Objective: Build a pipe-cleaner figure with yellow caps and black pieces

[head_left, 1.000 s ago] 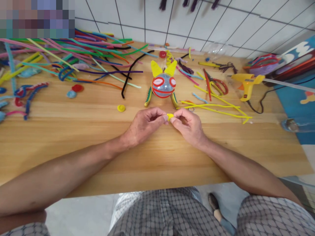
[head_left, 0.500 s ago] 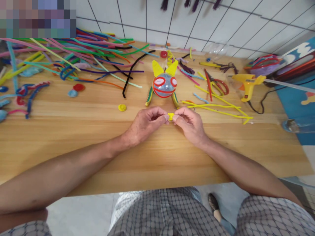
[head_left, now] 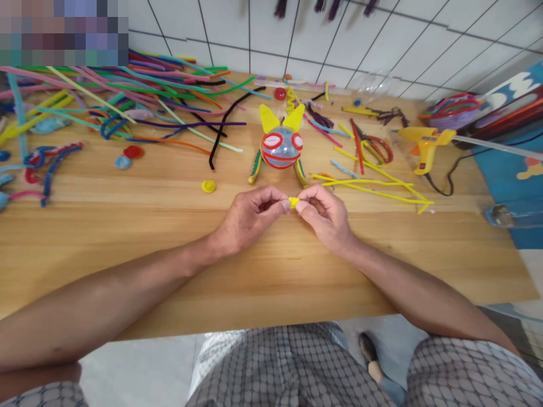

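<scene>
My left hand and my right hand meet over the middle of the wooden table. Both pinch a small yellow pipe-cleaner coil between thumb and fingertips. Just behind the hands stands a craft creature with a clear blue round body, red-outlined eyes and mouth, yellow ears and striped legs. A second yellow coil lies on the table to the left of my left hand.
A heap of coloured pipe cleaners covers the back left. Loose yellow pipe cleaners, red-handled scissors and a yellow glue gun with its cord lie at the right. A white tiled wall rises behind.
The hands stay in place; the fingers have shifted slightly on the yellow coil.
</scene>
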Demonstrator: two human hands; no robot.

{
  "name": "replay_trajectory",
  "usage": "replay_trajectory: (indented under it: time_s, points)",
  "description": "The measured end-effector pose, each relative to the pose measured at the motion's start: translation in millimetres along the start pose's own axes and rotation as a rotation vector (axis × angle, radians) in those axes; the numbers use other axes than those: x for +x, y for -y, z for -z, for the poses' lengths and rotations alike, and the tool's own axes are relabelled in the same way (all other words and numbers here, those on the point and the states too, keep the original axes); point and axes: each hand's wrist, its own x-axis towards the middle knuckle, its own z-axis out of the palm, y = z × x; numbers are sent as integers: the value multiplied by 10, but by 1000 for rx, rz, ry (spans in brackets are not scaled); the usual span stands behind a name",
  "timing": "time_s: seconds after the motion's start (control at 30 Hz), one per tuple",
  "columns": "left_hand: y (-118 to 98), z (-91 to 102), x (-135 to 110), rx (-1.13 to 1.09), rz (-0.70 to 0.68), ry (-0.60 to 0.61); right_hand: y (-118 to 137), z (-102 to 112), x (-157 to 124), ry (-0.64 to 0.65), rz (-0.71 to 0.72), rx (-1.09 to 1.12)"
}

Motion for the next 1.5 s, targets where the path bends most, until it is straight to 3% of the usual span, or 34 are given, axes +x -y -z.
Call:
replay_trajectory:
  time_s: [0.67, 0.93, 1.23, 1.5]
  points:
    - [19, -26, -65, 150, -134, -5, 2, 36, -34, 68, -3, 25]
    - [-3, -16, -37, 115, -7, -7, -3, 42, -9, 94, 8, -1]
    - [-28, 2, -29, 143, 12, 41, 103, 47, 48, 126, 6, -12]
    - [-18, 2, -35, 138, -27, 64, 45, 23, 36, 119, 12, 41]
